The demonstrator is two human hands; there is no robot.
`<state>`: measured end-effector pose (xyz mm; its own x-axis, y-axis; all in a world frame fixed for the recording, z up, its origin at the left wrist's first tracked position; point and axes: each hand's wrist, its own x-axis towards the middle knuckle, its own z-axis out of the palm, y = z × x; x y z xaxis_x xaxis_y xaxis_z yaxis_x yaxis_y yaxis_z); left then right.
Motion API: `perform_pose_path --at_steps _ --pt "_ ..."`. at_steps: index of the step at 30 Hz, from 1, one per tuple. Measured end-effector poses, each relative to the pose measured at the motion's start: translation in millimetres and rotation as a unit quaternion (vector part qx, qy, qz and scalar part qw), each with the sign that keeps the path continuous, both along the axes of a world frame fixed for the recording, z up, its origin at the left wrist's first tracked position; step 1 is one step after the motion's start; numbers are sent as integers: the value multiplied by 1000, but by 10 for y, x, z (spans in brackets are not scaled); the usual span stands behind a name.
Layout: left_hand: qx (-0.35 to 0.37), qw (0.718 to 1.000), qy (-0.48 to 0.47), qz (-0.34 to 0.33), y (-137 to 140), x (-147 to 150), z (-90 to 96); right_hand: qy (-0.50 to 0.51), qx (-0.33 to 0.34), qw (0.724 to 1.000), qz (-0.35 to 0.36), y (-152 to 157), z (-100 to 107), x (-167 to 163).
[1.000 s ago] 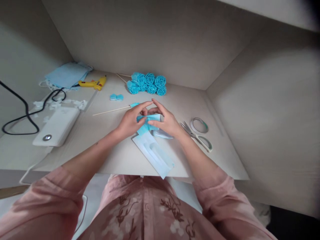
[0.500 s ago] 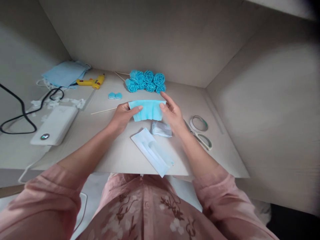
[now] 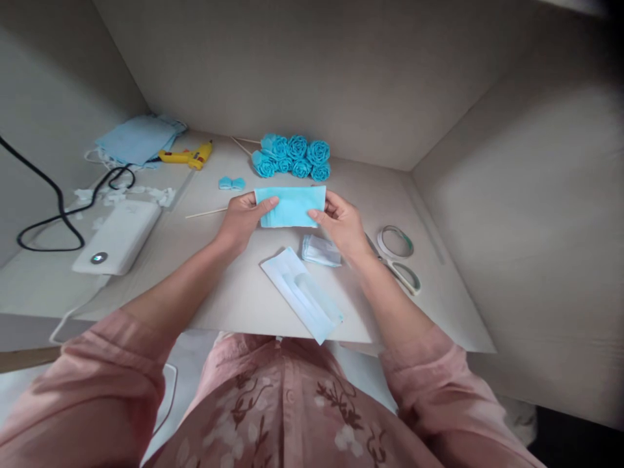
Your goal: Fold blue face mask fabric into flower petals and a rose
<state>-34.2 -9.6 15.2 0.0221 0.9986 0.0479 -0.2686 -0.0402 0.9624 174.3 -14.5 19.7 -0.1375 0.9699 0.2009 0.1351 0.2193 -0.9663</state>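
A bright blue rectangle of face-mask fabric (image 3: 292, 207) is stretched between my hands above the table. My left hand (image 3: 242, 218) pinches its left end, thumb on the front and fingers behind. At the right end my right hand (image 3: 341, 224) grips it the same way. Just below lies a small stack of folded pale pieces (image 3: 320, 251), with a flat light-blue mask piece (image 3: 303, 296) slanting toward the table's front edge. A thin wooden stick (image 3: 207, 212) rests beside my left hand, partly hidden by it.
Blue fabric roses (image 3: 295, 156) on sticks lie at the back, near a small blue bow-shaped piece (image 3: 231, 183). Left are a yellow glue gun (image 3: 190, 156), stacked masks (image 3: 139, 140), white scraps and a white power bank (image 3: 119, 237). A tape roll (image 3: 394, 242) and scissors (image 3: 405, 276) lie right.
The fabric between my hands has gone from wrinkled with a wavy lower edge to flat and taut. My right fingers have closed in behind its edge. The whole view has shifted slightly.
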Motion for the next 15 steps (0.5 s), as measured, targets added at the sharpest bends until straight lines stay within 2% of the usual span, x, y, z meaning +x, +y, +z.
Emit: perform_pose_path --at_steps 10,15 --pt "20 997 68 20 31 -52 19 -40 12 999 9 12 -7 30" --pt "10 998 53 -11 41 -72 49 -46 25 999 -1 19 3 56"
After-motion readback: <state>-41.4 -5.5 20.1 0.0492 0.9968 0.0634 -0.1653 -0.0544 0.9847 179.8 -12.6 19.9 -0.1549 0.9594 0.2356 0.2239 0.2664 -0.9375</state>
